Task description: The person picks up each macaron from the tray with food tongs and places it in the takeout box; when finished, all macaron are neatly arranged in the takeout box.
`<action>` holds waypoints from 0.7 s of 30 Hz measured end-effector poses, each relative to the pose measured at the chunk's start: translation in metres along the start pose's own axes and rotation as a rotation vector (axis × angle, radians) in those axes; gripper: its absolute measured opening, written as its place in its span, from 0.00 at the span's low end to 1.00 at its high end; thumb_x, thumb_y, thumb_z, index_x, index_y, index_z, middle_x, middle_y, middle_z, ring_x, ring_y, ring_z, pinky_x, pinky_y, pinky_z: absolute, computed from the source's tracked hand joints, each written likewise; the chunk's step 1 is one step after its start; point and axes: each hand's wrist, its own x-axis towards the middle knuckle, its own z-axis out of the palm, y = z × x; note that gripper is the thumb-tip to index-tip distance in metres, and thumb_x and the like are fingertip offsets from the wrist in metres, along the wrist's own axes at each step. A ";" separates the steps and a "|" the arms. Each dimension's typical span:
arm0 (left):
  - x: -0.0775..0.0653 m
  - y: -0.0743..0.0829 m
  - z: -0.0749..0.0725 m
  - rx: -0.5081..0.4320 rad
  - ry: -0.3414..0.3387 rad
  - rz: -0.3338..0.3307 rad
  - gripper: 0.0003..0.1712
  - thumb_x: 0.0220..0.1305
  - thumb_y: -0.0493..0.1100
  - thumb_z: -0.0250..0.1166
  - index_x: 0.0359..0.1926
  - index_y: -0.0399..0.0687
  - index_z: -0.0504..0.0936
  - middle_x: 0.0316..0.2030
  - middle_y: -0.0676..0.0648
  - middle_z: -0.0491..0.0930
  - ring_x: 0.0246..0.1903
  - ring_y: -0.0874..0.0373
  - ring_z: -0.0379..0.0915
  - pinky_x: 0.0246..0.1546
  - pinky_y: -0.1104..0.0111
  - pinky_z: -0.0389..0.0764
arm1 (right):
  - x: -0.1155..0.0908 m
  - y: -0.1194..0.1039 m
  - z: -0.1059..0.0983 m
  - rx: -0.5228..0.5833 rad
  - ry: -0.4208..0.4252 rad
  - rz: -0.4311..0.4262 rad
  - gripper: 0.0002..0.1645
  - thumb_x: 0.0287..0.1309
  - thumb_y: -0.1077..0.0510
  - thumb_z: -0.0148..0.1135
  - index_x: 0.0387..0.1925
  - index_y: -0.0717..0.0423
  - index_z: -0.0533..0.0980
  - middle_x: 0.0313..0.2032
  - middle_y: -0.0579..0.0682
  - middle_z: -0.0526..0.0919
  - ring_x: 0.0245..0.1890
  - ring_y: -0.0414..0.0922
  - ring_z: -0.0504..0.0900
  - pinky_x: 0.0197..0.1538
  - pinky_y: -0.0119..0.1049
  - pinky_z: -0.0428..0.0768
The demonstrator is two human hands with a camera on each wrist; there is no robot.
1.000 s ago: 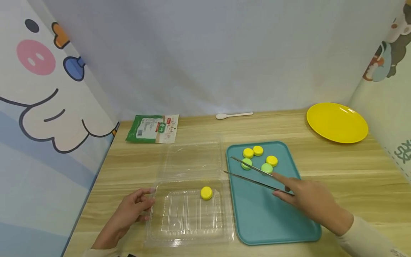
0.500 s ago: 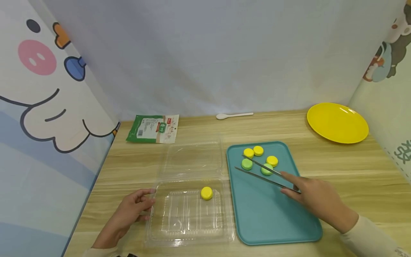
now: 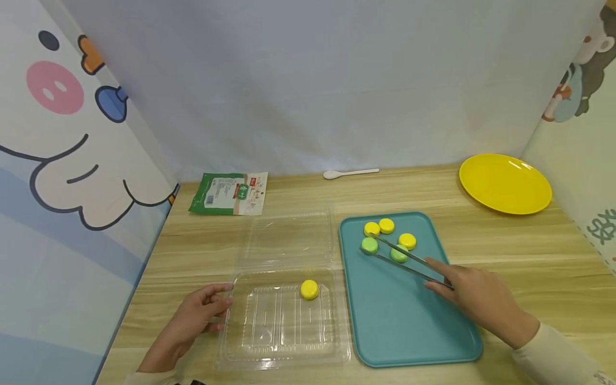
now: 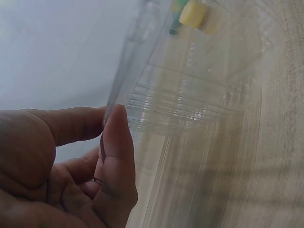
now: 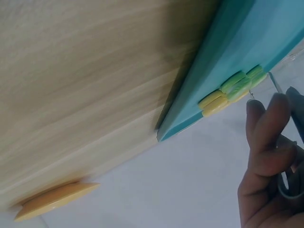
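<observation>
My left hand [image 3: 194, 315] pinches the left rim of a clear hinged plastic box [image 3: 284, 326] between thumb and fingers, as the left wrist view also shows. The box lies open, with one yellow macaron [image 3: 309, 289] at its upper right. My right hand [image 3: 481, 302] holds long metal tongs [image 3: 408, 268] over a teal tray [image 3: 404, 326]. Their spread tips stand on either side of a green macaron [image 3: 369, 245]; whether they touch it I cannot tell. A second green macaron [image 3: 399, 254] and three yellow macarons [image 3: 407, 241] share the tray's far end.
A green and white packet [image 3: 228, 193] lies behind the box's lid [image 3: 289, 238]. A white spoon [image 3: 351, 173] rests near the table's back edge. At the back right is a yellow plate [image 3: 505, 184]. Printed curtains enclose the table [image 3: 178, 256].
The right hand has moved right, drawing the tongs back from the tray's left rim to the green macaron, their tips now closer together. My left hand has stayed on the box.
</observation>
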 end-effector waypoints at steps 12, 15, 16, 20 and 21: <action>-0.002 0.001 0.001 -0.014 0.008 -0.005 0.29 0.72 0.39 0.62 0.69 0.32 0.68 0.36 0.47 0.75 0.32 0.59 0.74 0.31 0.68 0.85 | 0.000 0.001 0.001 -0.025 -0.012 -0.007 0.38 0.68 0.28 0.44 0.56 0.51 0.82 0.16 0.32 0.62 0.15 0.30 0.56 0.12 0.27 0.55; -0.002 0.001 0.001 -0.018 0.011 -0.005 0.29 0.72 0.39 0.62 0.69 0.32 0.68 0.35 0.48 0.75 0.32 0.60 0.74 0.31 0.68 0.85 | 0.000 0.001 0.002 -0.021 0.009 -0.018 0.42 0.68 0.26 0.37 0.55 0.51 0.82 0.16 0.32 0.62 0.15 0.30 0.57 0.12 0.27 0.55; -0.002 0.001 0.001 -0.018 0.012 -0.005 0.29 0.72 0.39 0.62 0.69 0.32 0.68 0.36 0.48 0.75 0.32 0.60 0.74 0.31 0.68 0.85 | -0.001 0.002 0.002 -0.021 0.015 -0.021 0.42 0.68 0.26 0.37 0.55 0.51 0.82 0.16 0.32 0.62 0.15 0.30 0.56 0.12 0.27 0.55; -0.002 0.001 0.001 -0.015 0.015 -0.006 0.29 0.72 0.39 0.62 0.69 0.32 0.68 0.36 0.48 0.75 0.33 0.59 0.74 0.31 0.67 0.85 | 0.000 0.001 0.000 -0.017 0.016 -0.023 0.39 0.68 0.28 0.43 0.55 0.51 0.82 0.17 0.32 0.62 0.15 0.30 0.57 0.13 0.27 0.55; -0.002 0.001 0.001 -0.014 0.016 -0.006 0.28 0.72 0.39 0.62 0.69 0.33 0.68 0.36 0.48 0.75 0.33 0.59 0.74 0.31 0.68 0.85 | 0.000 0.001 0.000 -0.017 0.017 -0.026 0.38 0.69 0.29 0.44 0.55 0.52 0.82 0.17 0.32 0.62 0.15 0.29 0.56 0.13 0.27 0.55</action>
